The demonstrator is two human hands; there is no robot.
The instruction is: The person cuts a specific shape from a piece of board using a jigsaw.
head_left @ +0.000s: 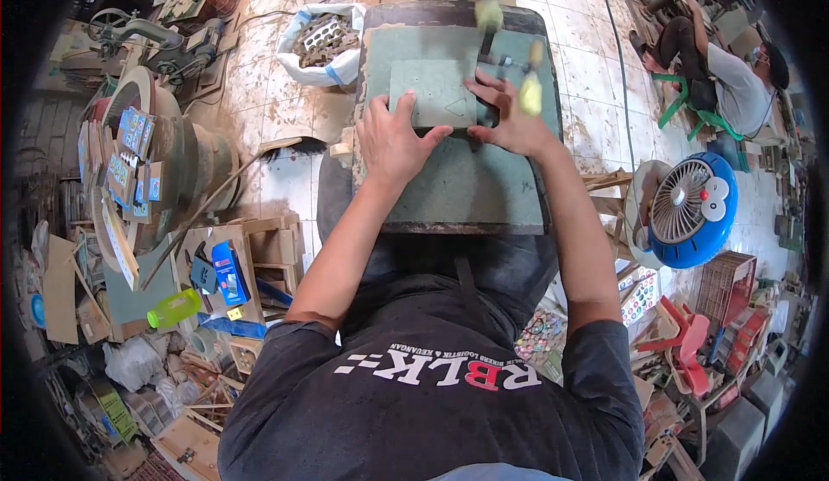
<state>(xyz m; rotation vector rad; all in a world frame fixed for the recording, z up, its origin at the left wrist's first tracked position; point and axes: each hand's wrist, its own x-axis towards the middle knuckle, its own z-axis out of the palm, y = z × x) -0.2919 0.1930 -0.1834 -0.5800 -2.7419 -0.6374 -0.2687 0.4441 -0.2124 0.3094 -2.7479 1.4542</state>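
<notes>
A flat, square grey-green board (pixel 430 88) with a small triangle mark and a few dots lies on a larger green work surface (pixel 458 200). My left hand (pixel 393 140) grips its left side, thumb along the near edge. At the right side, my right hand (pixel 514 123) holds the board with its thumb at the near corner and fingers over the edge. Just above my right hand are a dark metal machine part (pixel 488 45) and handles with yellow-green ends (pixel 530 92). They partly hide the right fingers and the board's right edge.
An open white sack of dark pieces (pixel 319 45) stands left of the work surface. Farther left are a brush (pixel 294 144) and a green bottle (pixel 173 308). At right stand a blue fan (pixel 691 209) and a red plastic frame (pixel 686 343); another person (pixel 738 79) sits beyond.
</notes>
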